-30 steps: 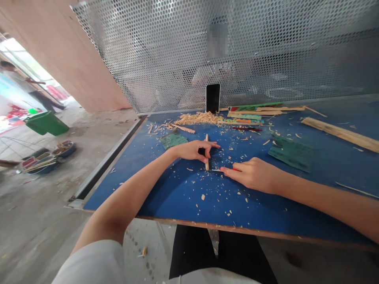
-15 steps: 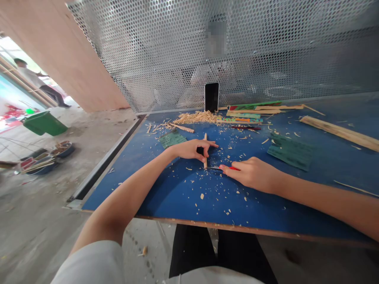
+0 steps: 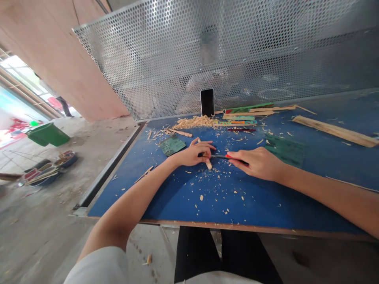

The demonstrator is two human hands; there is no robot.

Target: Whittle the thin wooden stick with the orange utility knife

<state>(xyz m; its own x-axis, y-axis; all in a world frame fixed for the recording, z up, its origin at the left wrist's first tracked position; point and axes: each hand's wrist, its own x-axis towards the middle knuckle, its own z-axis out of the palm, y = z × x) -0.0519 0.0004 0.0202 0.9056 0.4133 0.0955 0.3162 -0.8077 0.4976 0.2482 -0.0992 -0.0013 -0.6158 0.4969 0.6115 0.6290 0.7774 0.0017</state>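
Observation:
My left hand (image 3: 197, 153) pinches a short, pale wooden stick (image 3: 209, 165) just above the blue table, its fingers bent around the middle while one finger stretches out. The stick's near end sticks out toward me. My right hand (image 3: 257, 162) is closed on the red and black handle of a slim knife (image 3: 219, 156). Its thin blade reaches left to the stick beside my left fingers; the tip is hidden there. Small wood chips lie scattered beneath both hands. A green sheet like sandpaper (image 3: 171, 145) rests left of my left hand, and another green sheet (image 3: 286, 150) lies beyond my right wrist.
A heap of shavings (image 3: 195, 122) sits before an upright phone (image 3: 207, 102), which leans on a perforated metal panel (image 3: 166, 75). Painted wood strips (image 3: 245, 117) and a long wooden piece (image 3: 334, 131) lie toward the back. A green bin (image 3: 49, 135) stands on the floor at left.
The stick has tilted, its near end swinging right. The knife has moved from the stick's near end up closer to my left fingers. My view has shifted slightly.

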